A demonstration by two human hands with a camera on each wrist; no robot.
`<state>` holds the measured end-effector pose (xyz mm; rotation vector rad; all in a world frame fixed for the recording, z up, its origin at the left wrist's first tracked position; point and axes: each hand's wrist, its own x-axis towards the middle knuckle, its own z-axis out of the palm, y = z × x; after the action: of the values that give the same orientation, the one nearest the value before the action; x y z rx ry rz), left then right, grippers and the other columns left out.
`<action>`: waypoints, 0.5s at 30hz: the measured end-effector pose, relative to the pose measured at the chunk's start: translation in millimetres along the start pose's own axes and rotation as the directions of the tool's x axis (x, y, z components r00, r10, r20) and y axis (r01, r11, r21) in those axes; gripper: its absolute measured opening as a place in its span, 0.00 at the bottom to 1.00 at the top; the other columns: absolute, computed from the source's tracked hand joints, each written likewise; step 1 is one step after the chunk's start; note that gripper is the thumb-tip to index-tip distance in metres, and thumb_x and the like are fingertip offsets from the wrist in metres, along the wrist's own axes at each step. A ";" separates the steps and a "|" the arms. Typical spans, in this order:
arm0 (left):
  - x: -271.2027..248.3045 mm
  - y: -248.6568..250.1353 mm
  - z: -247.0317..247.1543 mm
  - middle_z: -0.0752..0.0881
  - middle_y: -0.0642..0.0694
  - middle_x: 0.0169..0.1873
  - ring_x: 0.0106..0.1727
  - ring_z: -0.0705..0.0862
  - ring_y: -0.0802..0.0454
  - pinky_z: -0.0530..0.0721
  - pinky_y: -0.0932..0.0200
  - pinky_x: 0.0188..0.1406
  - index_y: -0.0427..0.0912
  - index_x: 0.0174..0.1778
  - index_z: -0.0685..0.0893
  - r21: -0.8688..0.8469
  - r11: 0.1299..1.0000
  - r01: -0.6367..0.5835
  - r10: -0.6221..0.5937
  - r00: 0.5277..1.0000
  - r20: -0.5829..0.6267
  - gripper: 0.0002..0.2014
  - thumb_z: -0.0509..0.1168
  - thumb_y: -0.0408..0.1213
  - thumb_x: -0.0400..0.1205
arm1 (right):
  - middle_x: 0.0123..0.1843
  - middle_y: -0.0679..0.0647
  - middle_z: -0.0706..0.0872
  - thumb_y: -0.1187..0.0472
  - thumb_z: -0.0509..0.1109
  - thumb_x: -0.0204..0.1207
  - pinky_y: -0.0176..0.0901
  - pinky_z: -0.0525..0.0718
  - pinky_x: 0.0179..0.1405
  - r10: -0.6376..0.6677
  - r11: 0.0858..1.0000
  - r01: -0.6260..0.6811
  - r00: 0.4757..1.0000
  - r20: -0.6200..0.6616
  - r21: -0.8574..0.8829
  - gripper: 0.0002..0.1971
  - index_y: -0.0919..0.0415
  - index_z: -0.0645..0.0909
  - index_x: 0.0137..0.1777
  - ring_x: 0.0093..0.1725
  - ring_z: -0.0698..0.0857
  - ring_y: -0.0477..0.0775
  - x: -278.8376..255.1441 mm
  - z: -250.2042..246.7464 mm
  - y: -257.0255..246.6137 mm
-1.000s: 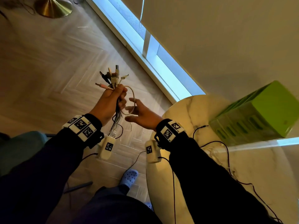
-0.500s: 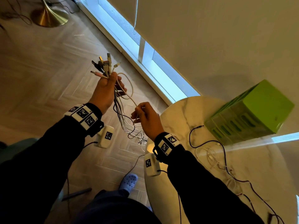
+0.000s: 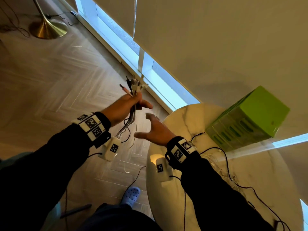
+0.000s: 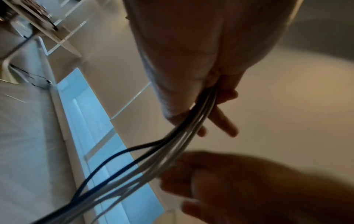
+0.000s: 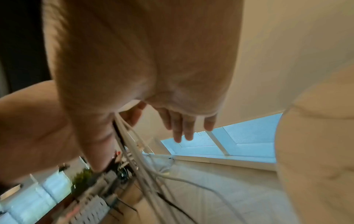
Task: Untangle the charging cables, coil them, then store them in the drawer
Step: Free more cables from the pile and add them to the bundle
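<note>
The left hand [image 3: 122, 108] grips a bundle of white and black charging cables [image 3: 131, 112], plugs up. The right hand [image 3: 155, 130], fingers spread, holds nothing beside the hanging strands.

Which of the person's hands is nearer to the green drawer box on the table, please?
The right. The right hand hangs open over the table's near edge, apart from the green drawer box. The left hand is farther away over the floor, gripping the cable bundle.

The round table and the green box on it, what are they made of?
The table looks like polished marble or a marble-look top: it is white with grey veins and a soft shine. The green box looks like plastic: it has a smooth, even lime colour and see-through drawer fronts with slot holes. I cannot be sure of either from looks alone.
</note>
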<state>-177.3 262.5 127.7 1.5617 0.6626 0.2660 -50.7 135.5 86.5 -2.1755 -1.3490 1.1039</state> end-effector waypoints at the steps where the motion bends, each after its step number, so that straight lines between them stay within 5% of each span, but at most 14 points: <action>1: -0.6 3.8 7.0 0.85 0.56 0.67 0.67 0.79 0.61 0.70 0.59 0.67 0.58 0.58 0.91 0.115 0.993 -0.017 0.010 0.998 0.061 0.24 0.47 0.56 0.92 | 0.85 0.57 0.68 0.43 0.79 0.73 0.58 0.69 0.82 -0.079 0.988 0.079 0.997 -0.008 0.136 0.48 0.58 0.58 0.86 0.82 0.69 0.55 0.3 -6.5 -10.5; 3: 2.3 13.4 16.1 0.78 0.54 0.73 0.69 0.76 0.66 0.70 0.64 0.70 0.63 0.71 0.84 0.263 0.961 -0.081 0.042 0.988 0.151 0.22 0.47 0.58 0.91 | 0.78 0.58 0.78 0.59 0.73 0.82 0.55 0.77 0.77 -0.182 0.904 0.195 0.981 -0.070 0.382 0.31 0.62 0.65 0.82 0.73 0.79 0.52 -2.7 -11.6 -27.1; 5: 7.0 20.8 19.5 0.80 0.48 0.72 0.72 0.78 0.58 0.74 0.56 0.75 0.60 0.75 0.81 0.328 0.936 -0.129 0.084 0.985 0.148 0.22 0.50 0.59 0.91 | 0.69 0.58 0.83 0.69 0.61 0.86 0.52 0.82 0.71 -0.194 0.798 0.292 0.953 -0.234 0.527 0.19 0.61 0.72 0.77 0.63 0.84 0.49 -9.1 -10.1 -38.6; 8: 12.3 36.4 21.7 0.88 0.55 0.61 0.66 0.84 0.64 0.82 0.67 0.62 0.51 0.69 0.87 0.156 0.984 -0.087 0.072 0.993 0.098 0.17 0.61 0.52 0.89 | 0.52 0.52 0.86 0.66 0.55 0.87 0.54 0.87 0.55 -0.110 0.666 0.373 0.906 -0.409 0.646 0.15 0.53 0.75 0.68 0.46 0.85 0.49 -16.7 -3.9 -45.5; 11: 20.4 47.9 23.7 0.92 0.46 0.54 0.56 0.90 0.59 0.83 0.60 0.58 0.36 0.62 0.87 -0.080 0.996 -0.050 0.058 0.993 0.104 0.19 0.76 0.43 0.80 | 0.30 0.44 0.71 0.66 0.55 0.86 0.50 0.70 0.33 -0.087 0.581 0.318 0.940 -0.331 0.749 0.08 0.55 0.72 0.48 0.30 0.68 0.48 -26.3 -4.3 -46.6; 13: 22.6 51.3 28.2 0.91 0.42 0.44 0.44 0.88 0.53 0.84 0.57 0.51 0.34 0.66 0.82 -0.300 0.954 0.000 0.048 0.987 0.154 0.25 0.78 0.40 0.76 | 0.27 0.42 0.64 0.66 0.54 0.84 0.43 0.63 0.30 -0.136 0.557 0.254 0.967 -0.214 0.791 0.09 0.56 0.67 0.42 0.28 0.62 0.45 -31.9 -9.1 -44.7; 15: 25.0 51.0 34.7 0.85 0.48 0.36 0.38 0.82 0.54 0.82 0.63 0.44 0.36 0.72 0.80 -0.333 0.942 -0.050 0.114 0.978 0.175 0.27 0.77 0.36 0.77 | 0.28 0.44 0.62 0.64 0.54 0.83 0.44 0.60 0.31 -0.144 0.585 0.205 0.979 -0.148 0.785 0.09 0.56 0.66 0.40 0.28 0.60 0.46 -33.0 -14.1 -39.9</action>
<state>-125.7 248.9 167.5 1.2765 0.3789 0.2692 -71.6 127.6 135.4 -1.3522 -0.7555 1.2178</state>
